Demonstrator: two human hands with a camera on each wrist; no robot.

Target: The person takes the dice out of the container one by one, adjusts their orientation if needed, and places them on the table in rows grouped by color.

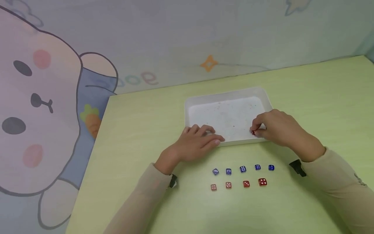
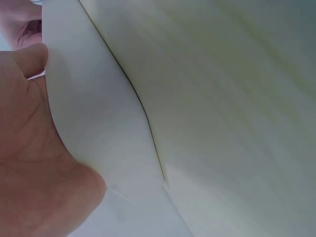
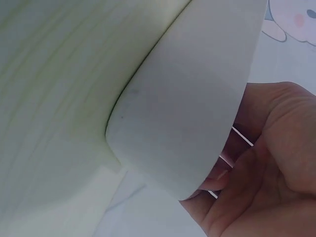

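Note:
A white tray (image 1: 228, 95) lies on the green table (image 1: 140, 130), its inside bare apart from small specks. My left hand (image 1: 204, 138) rests on the tray's near left rim with fingers fairly straight; in the left wrist view the palm (image 2: 29, 163) lies against the tray's outer wall (image 2: 98, 123). My right hand (image 1: 257, 130) is at the tray's near right corner and pinches a small red die (image 1: 253, 132). The right wrist view shows only the tray's rounded corner (image 3: 187, 98) and the curled fingers (image 3: 261, 182); the die is hidden there.
Nearer to me than the tray, a row of several blue dice (image 1: 243, 168) lies on the table, with a row of several red dice (image 1: 246, 184) just below it. A cartoon rabbit wall (image 1: 38, 97) stands behind and to the left of the table.

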